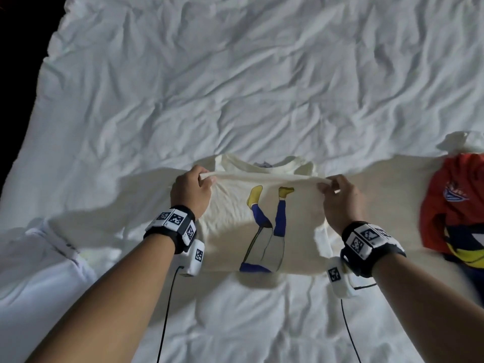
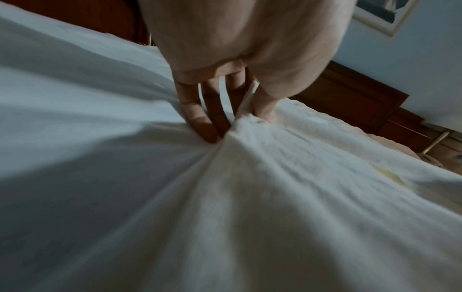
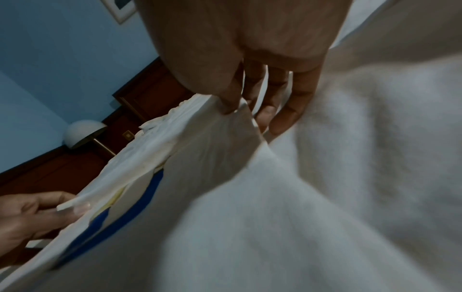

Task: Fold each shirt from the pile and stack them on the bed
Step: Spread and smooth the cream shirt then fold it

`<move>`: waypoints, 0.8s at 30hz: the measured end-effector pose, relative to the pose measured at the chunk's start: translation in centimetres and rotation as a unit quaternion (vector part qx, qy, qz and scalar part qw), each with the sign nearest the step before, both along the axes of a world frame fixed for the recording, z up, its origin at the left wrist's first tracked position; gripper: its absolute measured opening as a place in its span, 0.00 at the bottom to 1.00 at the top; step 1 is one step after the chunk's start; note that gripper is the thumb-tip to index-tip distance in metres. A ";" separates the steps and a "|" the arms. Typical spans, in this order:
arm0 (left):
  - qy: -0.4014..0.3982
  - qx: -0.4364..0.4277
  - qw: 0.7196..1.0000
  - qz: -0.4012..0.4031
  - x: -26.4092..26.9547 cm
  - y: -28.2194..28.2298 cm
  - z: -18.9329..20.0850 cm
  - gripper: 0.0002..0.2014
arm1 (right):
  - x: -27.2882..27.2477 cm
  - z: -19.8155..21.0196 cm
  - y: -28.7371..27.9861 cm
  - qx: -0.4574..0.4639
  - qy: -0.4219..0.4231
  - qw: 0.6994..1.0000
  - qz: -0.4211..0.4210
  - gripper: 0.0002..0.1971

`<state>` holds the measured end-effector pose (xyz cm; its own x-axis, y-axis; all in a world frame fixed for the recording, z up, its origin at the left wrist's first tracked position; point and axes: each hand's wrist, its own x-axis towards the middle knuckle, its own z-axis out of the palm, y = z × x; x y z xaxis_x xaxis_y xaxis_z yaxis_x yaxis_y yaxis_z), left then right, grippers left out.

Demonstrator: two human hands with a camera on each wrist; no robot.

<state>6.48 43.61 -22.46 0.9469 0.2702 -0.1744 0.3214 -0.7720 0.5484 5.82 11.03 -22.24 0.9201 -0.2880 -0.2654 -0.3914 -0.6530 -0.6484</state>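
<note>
A cream shirt (image 1: 235, 224) with a blue and yellow legs print lies on the white bed (image 1: 235, 87), its lower part folded up toward the collar. My left hand (image 1: 195, 188) pinches the left corner of the raised edge. My right hand (image 1: 336, 192) pinches the right corner of the same edge. The edge is stretched taut between them, just above the collar. In the left wrist view my fingers (image 2: 200, 126) grip bunched cream shirt cloth (image 2: 275, 177). In the right wrist view my thumb and fingers (image 3: 280, 110) pinch the shirt (image 3: 225, 158).
An orange shirt (image 1: 453, 205) with blue and yellow parts lies crumpled at the right edge, a white garment (image 1: 466, 141) behind it. A white garment (image 1: 49, 244) lies at the left. Dark wooden furniture (image 2: 350, 102) and a lamp (image 3: 83, 132) stand beyond the bed.
</note>
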 end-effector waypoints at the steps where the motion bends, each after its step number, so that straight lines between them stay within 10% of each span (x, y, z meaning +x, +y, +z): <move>1: 0.000 0.001 1.000 0.004 0.6 0.1 -0.3 0.08 | 0.7 -0.2 0.0 -0.005 0.003 1.000 -0.004 0.05; 15: -0.027 -0.047 0.998 -0.008 4.5 0.5 -2.0 0.05 | 4.3 -0.9 0.6 0.017 0.027 0.999 -0.040 0.05; 18: -0.024 0.013 0.999 -0.034 3.4 -0.6 -0.9 0.19 | 3.2 -0.1 1.4 -0.008 -0.015 0.999 -0.038 0.14; 24: 0.027 0.153 0.953 -0.260 -5.5 -8.1 -0.4 0.41 | -4.9 0.2 8.5 -0.175 -0.027 0.954 0.244 0.32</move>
<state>1.00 35.50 -22.90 0.9584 -0.1869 -0.2157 -0.1265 -0.9556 0.2660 0.89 19.55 -22.05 0.9767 0.1157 -0.1808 0.0418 -0.9288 -0.3683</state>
